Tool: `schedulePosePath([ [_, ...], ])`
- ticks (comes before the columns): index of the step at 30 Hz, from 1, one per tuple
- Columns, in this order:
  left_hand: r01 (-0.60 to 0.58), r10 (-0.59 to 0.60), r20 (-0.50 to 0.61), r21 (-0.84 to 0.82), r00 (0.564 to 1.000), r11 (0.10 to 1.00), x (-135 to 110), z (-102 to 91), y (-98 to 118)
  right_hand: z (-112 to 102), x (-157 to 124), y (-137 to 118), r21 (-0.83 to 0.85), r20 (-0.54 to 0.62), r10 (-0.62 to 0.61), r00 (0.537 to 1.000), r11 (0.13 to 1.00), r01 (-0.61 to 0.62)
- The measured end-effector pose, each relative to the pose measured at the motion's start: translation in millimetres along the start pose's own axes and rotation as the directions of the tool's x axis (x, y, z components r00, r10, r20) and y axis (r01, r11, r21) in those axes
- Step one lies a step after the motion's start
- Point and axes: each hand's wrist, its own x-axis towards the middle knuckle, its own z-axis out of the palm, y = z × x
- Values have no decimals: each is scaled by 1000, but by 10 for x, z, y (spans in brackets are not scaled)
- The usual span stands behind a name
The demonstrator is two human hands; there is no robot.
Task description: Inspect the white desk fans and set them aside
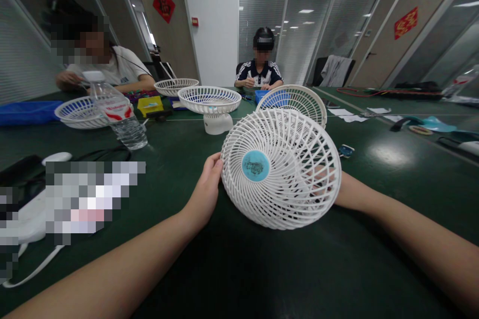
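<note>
Fan grille [280, 169], white plastic w/ blue centre badge, held tilted just above the table [239, 269], near its front edge, mid-way across. Left hand [204, 194] closed on the left rim; right hand [329, 187] behind the right rim, fingers seen thru the ribs, gripping it too. Prob. light & fairly stiff, but thin ribs could snap, so hold by the outer ring. Second grille [295, 99] just behind, water bottle [119, 119] toward the left edge; neither in the way

Water bottle [120, 118] left of fan grille [280, 169]
</note>
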Motion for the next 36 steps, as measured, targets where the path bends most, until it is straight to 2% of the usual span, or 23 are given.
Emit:
schedulePosePath([
  [6,-5,7,-29,48,1000,999,-1,-4,-6,2,1,-51,47,-23,7,1000,999,-6],
  [12,-7,7,-12,33,1000,999,-1,-11,0,-13,13,-122,21,-21,18,1000,1000,-18],
  [26,-10,10,-6,44,1000,999,-7,-7,7,10,-2,-88,78,-38,28,999,997,-24],
  [29,-9,10,-6,41,1000,999,-2,-9,0,0,-11,-115,219,19,32,999,975,-36],
  [32,-14,15,-7,50,1000,999,3,-13,-7,-24,-30,-117,333,109,84,991,936,-116],
  [36,-13,13,1,46,1000,999,2,-17,-7,-54,-44,-122,379,160,160,974,901,-211],
])
